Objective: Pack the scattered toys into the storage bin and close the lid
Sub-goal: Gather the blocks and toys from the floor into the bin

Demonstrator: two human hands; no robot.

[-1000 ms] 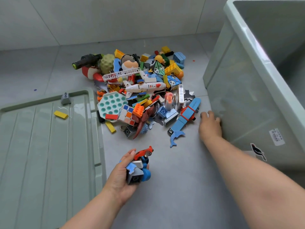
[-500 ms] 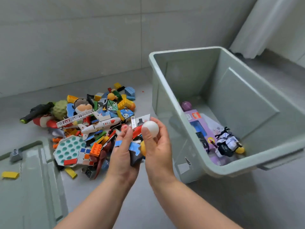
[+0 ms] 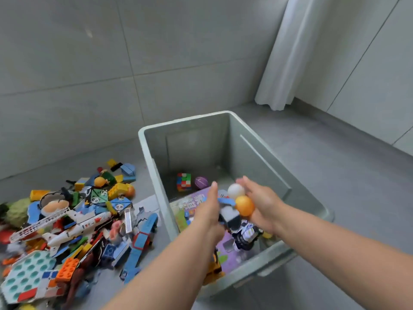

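Head view. The storage bin [image 3: 196, 142] stood on the floor [image 3: 335, 175] right of centre, top open, near the wall [image 3: 67, 63]. Both forearms were stretched over its near rim.

The left hand [image 3: 209, 211] was above the bin's inside, fingers straight and together, grip wide, nothing pinched. The right hand [image 3: 262, 204] faced it, fingers loosely cupped behind a white ball [image 3: 235, 190] and an orange ball [image 3: 244, 205]. The orange one was against the palm, the white one just above it. It was blurred there, so I could not tell whether the right grip held the balls or they were loose. Between the hands were a blue piece [image 3: 225, 201] and a grey block [image 3: 230, 217], close to the left palm.

On the bin bottom, a colour cube [image 3: 184, 181] and a purple ball [image 3: 201, 182] sat side by side at the far end. A flat book [image 3: 183, 209] lay there too, with a black-and-white robot toy [image 3: 245, 233] on it under the hands. A yellow toy [image 3: 214, 271] by the near wall was partly hidden by the left forearm.

The toy pile [image 3: 78, 220] lay on the floor just left of the bin, outside it. In it were a white toy plane [image 3: 76, 229], a blue strap-shaped toy [image 3: 143, 238] nearest the bin wall, a teal dimpled board [image 3: 26, 271] and an orange brick [image 3: 67, 268]. A white curtain [image 3: 288, 52] hung in the far right corner behind the bin.
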